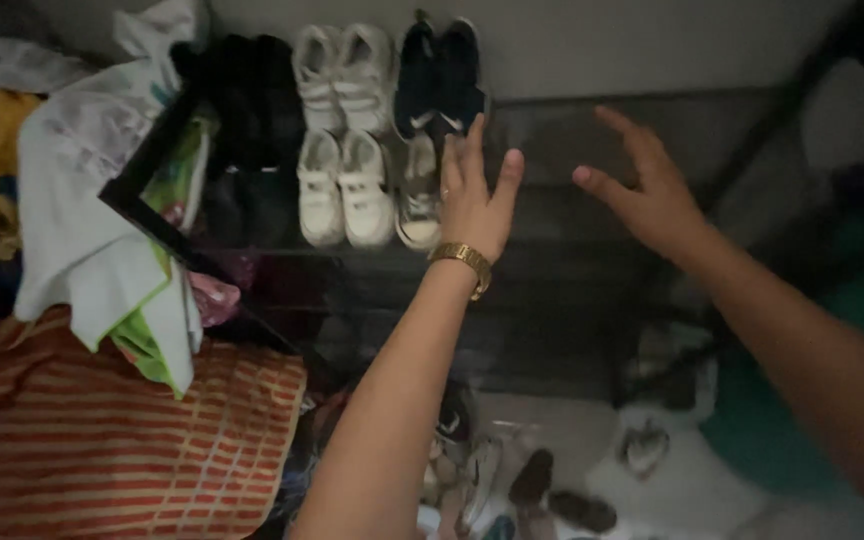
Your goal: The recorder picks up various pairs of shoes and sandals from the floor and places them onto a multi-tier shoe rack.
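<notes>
Two hands reach toward a shoe rack (592, 300).
Left hand (474, 200), fingers spread, empty, beside grey sneaker (418, 195); right hand (647, 190) wide, empty, right of it.

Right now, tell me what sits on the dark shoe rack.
On the dark shoe rack: two white pairs, a navy pair, black shoes. The left hand partly covers one grey sneaker.

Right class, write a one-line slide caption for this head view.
Two open hands, left and right, reach toward a dark shoe rack holding white sneakers and dark shoes.
</notes>
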